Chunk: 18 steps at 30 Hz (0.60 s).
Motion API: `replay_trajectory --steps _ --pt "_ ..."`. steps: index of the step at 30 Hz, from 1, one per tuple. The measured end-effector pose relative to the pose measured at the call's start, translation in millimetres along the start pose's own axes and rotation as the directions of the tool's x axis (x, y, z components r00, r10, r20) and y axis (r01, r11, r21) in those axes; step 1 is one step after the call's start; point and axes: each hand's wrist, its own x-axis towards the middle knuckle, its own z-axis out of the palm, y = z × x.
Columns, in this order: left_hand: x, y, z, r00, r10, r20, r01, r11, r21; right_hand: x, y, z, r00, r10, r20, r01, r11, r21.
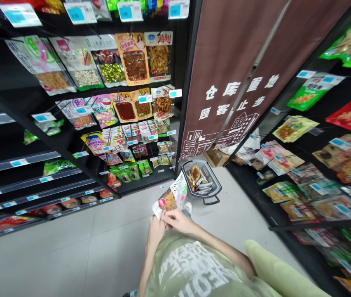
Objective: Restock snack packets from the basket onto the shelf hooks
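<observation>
Both my hands meet low in the middle of the view, in front of my green shirt. My left hand [155,231] grips the lower edge of a snack packet [171,197], a clear and white bag with brownish pieces and a red mark. My right hand [178,220] pinches the same packet from the right side. The packet tilts up and away from me, just left of a grey shopping basket [215,187] standing on the floor with several packets inside.
Black shelves with hanging snack bags and blue price tags line the left [132,62] and the right [317,165]. A brown curtain with white lettering [234,82] hangs straight ahead. Pale floor tiles [85,247] spread between the shelves.
</observation>
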Motion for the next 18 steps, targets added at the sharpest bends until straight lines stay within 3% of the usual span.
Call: replay_trajectory --steps 3,5,9,14,18 --pt "3 -4 0.7 0.974 -0.102 -0.201 0.071 0.985 -0.156 -3 10 3 0.979 0.123 0.161 -0.116 0.992 -0.048" --pt "5 -8 -0.9 0.935 -0.193 -0.298 0.095 0.945 -0.314 -4 16 4 0.970 0.162 0.184 -0.154 0.987 -0.054" --pt "6 -16 -5.4 0.893 -0.278 -0.353 0.055 0.847 -0.528 2 26 6 0.987 0.152 0.051 -0.154 0.987 0.045" --pt "8 -19 -1.8 0.906 -0.286 -0.313 -0.059 0.646 -0.761 13 31 7 0.978 0.121 -0.170 -0.089 0.979 0.183" --pt "9 -16 2.2 0.896 -0.315 -0.311 -0.056 0.617 -0.785 13 28 7 0.954 0.064 -0.293 0.005 0.974 0.228"
